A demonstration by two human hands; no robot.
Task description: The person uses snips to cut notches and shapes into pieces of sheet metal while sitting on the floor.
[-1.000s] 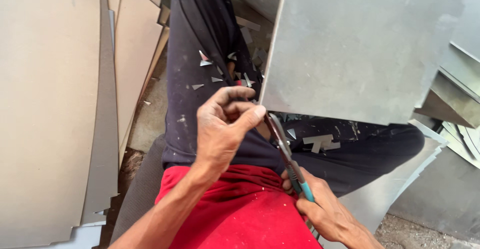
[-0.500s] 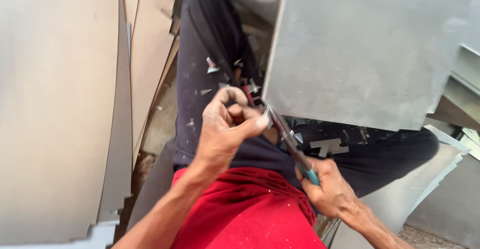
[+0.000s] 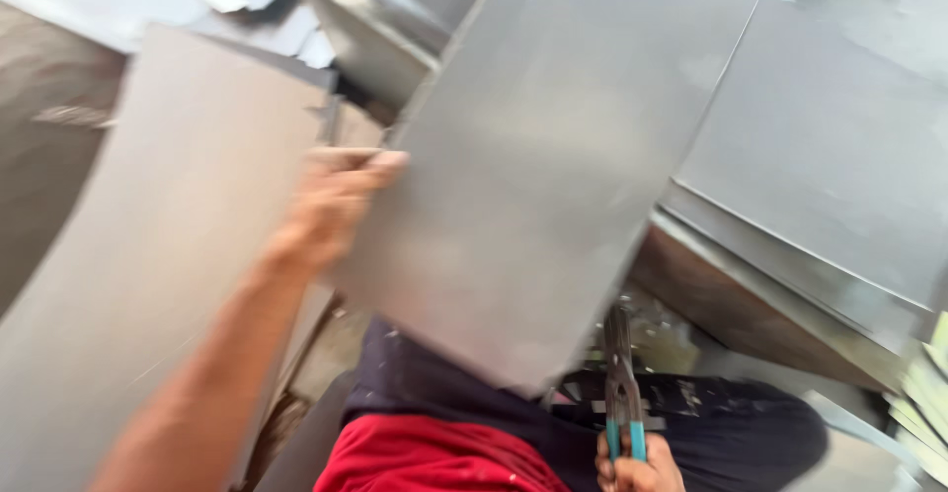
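My left hand (image 3: 331, 210) grips the left edge of a large grey metal sheet (image 3: 553, 156) that is lifted up and tilted in front of me. The picture is blurred by motion. At the bottom, my right hand (image 3: 632, 472) holds tin snips with teal handles (image 3: 622, 393), their blades pointing up toward the sheet's lower edge. The sheet hides most of my dark-trousered lap (image 3: 711, 423); my red shirt (image 3: 434, 457) shows at the bottom.
More grey metal sheets (image 3: 148, 285) lean at the left. Folded sheet-metal pieces (image 3: 820, 196) are stacked at the right and behind. Small metal offcuts (image 3: 671, 339) lie on my lap beside the snips.
My left hand has left the snips and taken the big sheet by its edge, swinging it up and to the left. The view has tilted upward. The right hand keeps the snips.
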